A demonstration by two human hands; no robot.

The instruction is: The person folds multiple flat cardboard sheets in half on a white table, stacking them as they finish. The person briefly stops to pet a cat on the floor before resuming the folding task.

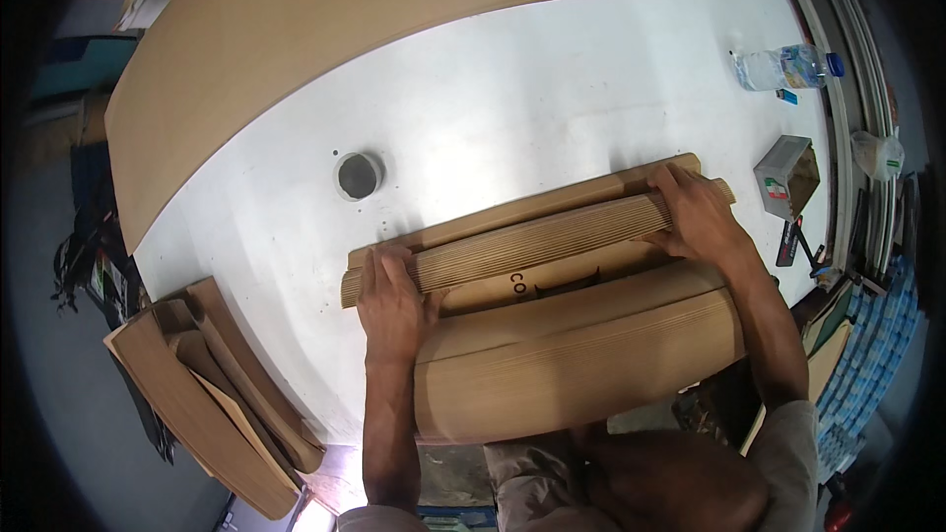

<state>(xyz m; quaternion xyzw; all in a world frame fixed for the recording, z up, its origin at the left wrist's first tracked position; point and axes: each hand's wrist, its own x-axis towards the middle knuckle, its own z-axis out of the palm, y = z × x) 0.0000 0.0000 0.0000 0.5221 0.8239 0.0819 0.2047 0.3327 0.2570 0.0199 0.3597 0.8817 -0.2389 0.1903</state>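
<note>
A stack of brown cardboard sheets (581,360) lies at the table's near edge and bends down over it toward my lap. Its far part is folded up into a ridge of layered edges (537,236), with a printed cardboard face showing just below. My left hand (392,300) is closed round the left end of this ridge, thumb on the near side. At the right end my right hand (690,212) grips it the same way, fingers over the far side. Some of the fingertips are hidden behind the cardboard.
A large flat brown sheet stack (374,30) covers the far left of the white table (552,89). A round grey container (359,177) stands mid-table. At the right are a water bottle (783,69) and a metal box (785,177). Folded cardboard (197,404) lies left.
</note>
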